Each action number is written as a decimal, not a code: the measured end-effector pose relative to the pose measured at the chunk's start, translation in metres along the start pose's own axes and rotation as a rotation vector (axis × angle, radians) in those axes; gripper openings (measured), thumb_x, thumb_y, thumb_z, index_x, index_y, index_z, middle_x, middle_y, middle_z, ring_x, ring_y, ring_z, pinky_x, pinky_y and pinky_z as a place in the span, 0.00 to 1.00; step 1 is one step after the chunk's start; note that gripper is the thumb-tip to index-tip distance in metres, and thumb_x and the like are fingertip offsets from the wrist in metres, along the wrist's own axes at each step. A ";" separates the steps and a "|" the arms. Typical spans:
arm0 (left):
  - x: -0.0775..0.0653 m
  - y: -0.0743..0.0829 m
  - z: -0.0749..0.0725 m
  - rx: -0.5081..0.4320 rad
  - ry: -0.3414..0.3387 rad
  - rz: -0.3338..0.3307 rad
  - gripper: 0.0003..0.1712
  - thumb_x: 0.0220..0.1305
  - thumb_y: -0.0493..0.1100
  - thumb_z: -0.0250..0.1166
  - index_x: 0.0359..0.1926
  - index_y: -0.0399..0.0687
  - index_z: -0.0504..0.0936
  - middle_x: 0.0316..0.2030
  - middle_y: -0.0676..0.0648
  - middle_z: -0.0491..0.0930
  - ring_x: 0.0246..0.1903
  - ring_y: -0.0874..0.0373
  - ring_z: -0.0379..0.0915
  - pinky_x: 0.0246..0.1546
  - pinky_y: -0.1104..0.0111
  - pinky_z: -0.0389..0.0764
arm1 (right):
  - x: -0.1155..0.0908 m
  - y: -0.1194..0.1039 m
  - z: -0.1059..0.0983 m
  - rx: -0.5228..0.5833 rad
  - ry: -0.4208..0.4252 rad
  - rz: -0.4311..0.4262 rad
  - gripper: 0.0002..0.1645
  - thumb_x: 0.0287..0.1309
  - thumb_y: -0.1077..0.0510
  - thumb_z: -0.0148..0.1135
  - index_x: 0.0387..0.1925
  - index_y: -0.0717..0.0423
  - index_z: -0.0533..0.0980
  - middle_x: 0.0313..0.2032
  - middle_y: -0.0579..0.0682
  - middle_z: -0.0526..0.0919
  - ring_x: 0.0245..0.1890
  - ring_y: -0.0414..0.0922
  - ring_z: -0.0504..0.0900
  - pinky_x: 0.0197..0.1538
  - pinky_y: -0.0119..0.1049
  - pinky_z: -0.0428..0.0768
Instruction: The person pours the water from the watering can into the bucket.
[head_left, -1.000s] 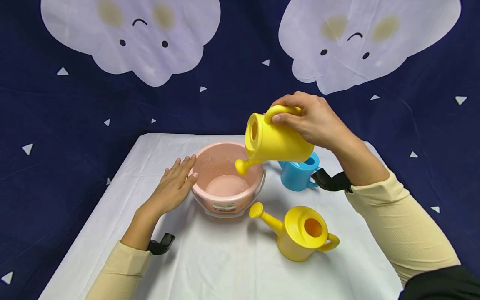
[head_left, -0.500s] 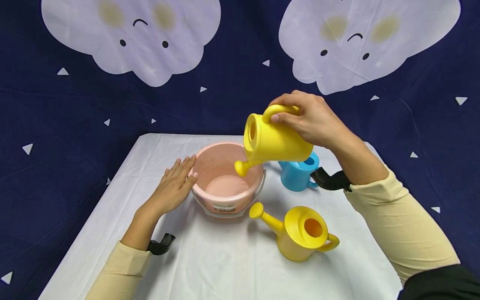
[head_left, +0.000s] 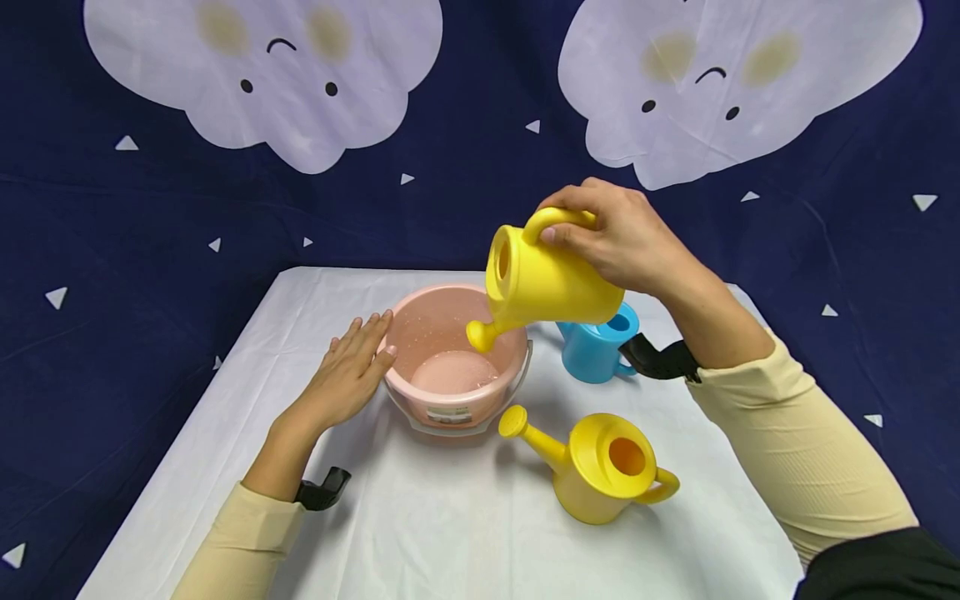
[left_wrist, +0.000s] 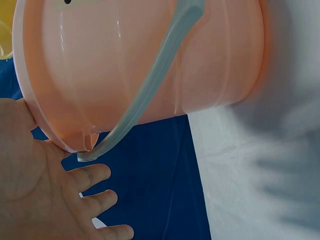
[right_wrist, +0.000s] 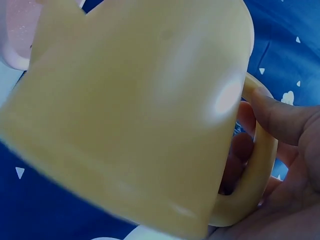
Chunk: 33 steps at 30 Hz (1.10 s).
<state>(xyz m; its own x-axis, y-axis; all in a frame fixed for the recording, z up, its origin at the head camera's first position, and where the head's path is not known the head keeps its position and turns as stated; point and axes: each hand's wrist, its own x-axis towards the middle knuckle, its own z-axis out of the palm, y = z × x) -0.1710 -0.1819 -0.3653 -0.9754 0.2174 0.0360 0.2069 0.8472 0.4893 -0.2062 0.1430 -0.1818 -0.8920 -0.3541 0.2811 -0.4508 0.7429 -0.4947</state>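
While the tilted yellow watering can [head_left: 555, 279] hangs with its sprinkler head [head_left: 481, 336] over the pink bucket [head_left: 442, 332], pouring appears to be the step in hand, though no falling stream can be made out. The next move probably calls for holding that tilt until the can drains, with the head over the bucket's mouth. The person's right grip [head_left: 622, 237] is curled around the can's handle [head_left: 558, 216]. The left grip [head_left: 348, 371] lies nearly flat, fingers straight, thumb and forefinger against the bucket's rim, grasping nothing. The bucket stands upright on the white-covered desk [head_left: 420, 517].
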 end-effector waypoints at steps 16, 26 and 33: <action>0.000 0.000 0.000 0.000 0.001 0.002 0.35 0.72 0.65 0.32 0.74 0.65 0.39 0.75 0.45 0.41 0.75 0.45 0.29 0.70 0.40 0.35 | 0.001 0.003 -0.002 -0.060 0.037 -0.014 0.16 0.59 0.45 0.61 0.46 0.44 0.81 0.37 0.51 0.75 0.43 0.49 0.68 0.42 0.40 0.64; 0.000 0.000 -0.001 0.004 -0.004 0.003 0.35 0.72 0.65 0.32 0.74 0.65 0.39 0.75 0.46 0.41 0.75 0.45 0.29 0.70 0.40 0.36 | 0.001 0.004 -0.002 -0.074 0.057 -0.007 0.16 0.59 0.45 0.61 0.46 0.45 0.81 0.37 0.52 0.74 0.45 0.50 0.66 0.42 0.40 0.61; 0.000 -0.001 -0.001 0.001 -0.003 0.006 0.35 0.72 0.65 0.32 0.74 0.65 0.39 0.75 0.45 0.41 0.75 0.45 0.29 0.70 0.40 0.35 | 0.001 0.006 -0.002 -0.071 0.081 -0.013 0.16 0.59 0.46 0.62 0.46 0.46 0.82 0.36 0.52 0.74 0.43 0.50 0.66 0.41 0.40 0.61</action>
<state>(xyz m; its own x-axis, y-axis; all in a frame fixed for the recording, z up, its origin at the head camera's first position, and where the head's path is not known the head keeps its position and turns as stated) -0.1716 -0.1832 -0.3646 -0.9740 0.2238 0.0358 0.2124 0.8467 0.4879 -0.2098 0.1481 -0.1828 -0.8791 -0.3191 0.3540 -0.4563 0.7782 -0.4316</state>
